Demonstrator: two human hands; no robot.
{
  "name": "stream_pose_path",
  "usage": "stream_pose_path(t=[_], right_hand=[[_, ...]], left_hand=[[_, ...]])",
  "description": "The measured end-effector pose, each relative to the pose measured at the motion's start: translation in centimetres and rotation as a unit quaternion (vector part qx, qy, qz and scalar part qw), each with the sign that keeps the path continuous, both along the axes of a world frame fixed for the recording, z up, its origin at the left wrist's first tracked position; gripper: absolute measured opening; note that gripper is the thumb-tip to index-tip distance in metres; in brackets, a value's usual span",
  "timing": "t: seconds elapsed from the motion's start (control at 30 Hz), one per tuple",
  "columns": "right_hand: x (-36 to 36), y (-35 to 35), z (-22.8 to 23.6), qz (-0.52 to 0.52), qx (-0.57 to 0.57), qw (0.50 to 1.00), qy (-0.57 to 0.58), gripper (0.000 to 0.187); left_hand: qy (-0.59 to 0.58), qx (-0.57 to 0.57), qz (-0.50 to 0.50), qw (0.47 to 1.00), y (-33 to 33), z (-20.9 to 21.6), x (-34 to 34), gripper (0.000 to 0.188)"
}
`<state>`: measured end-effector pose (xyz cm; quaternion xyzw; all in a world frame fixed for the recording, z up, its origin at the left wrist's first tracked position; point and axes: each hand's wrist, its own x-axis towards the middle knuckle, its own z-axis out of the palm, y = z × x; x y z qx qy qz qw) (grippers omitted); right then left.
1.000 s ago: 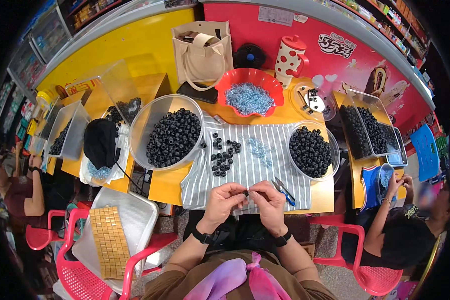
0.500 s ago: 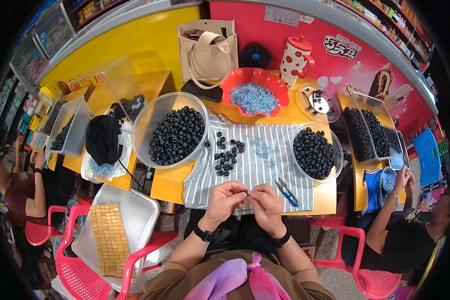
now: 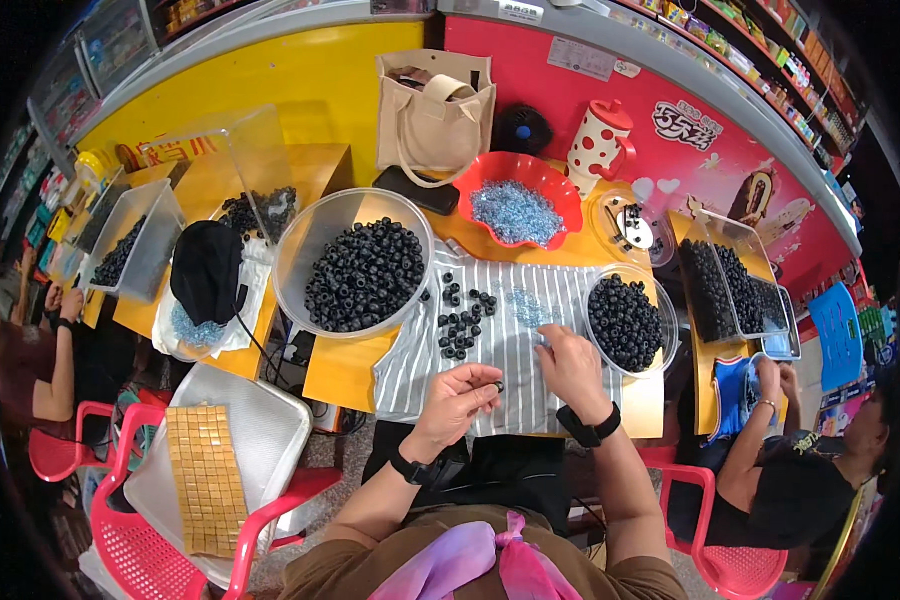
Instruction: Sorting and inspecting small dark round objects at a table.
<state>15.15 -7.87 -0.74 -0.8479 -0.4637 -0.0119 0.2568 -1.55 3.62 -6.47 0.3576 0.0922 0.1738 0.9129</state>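
Note:
My left hand (image 3: 460, 405) is closed, pinching a small black bead (image 3: 498, 385) between thumb and fingertips above the near edge of a grey-and-white striped cloth (image 3: 510, 400). To its right, my right hand (image 3: 573, 372) reaches over the cloth with thumb and forefinger apart and nothing visible between them. Its fingertips are just below a loose scatter of small clear-blue pieces (image 3: 530, 308). Several black beads (image 3: 460, 330) lie on the cloth beyond my left hand. The small snips seen earlier are hidden now.
A large clear tub of black beads (image 3: 365, 275) stands left, a smaller one (image 3: 625, 322) right. Behind are a red bowl of blue pieces (image 3: 515, 212), a beige bag (image 3: 435, 115) and a dotted tumbler (image 3: 598, 145). Another person (image 3: 770, 470) sits at the right.
My hands have parted. The right one has moved forward and right toward the blue pieces, over where the snips lay. The left keeps its pinch on the bead. The view has shifted slightly.

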Motion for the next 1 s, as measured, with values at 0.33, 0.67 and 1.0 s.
stream_pose_path(t=[0.33, 0.67, 1.0], right_hand=[[-0.7, 3.8, 2.1, 0.041, -0.046, 0.998, 0.003, 0.019], [-0.4, 9.8, 5.3, 0.149, 0.001, 0.988, 0.028, 0.013], [-1.8, 13.3, 7.9, 0.254, 0.144, 0.946, 0.143, 0.008]], left_hand=[[-0.007, -0.041, -0.033, 0.999, 0.2, -0.4, -0.2, 0.021], [-0.025, -0.029, -0.038, 0.999, 0.2, -0.5, 0.1, 0.015], [-0.049, -0.031, -0.053, 0.997, 0.1, -1.0, 0.2, 0.013]])
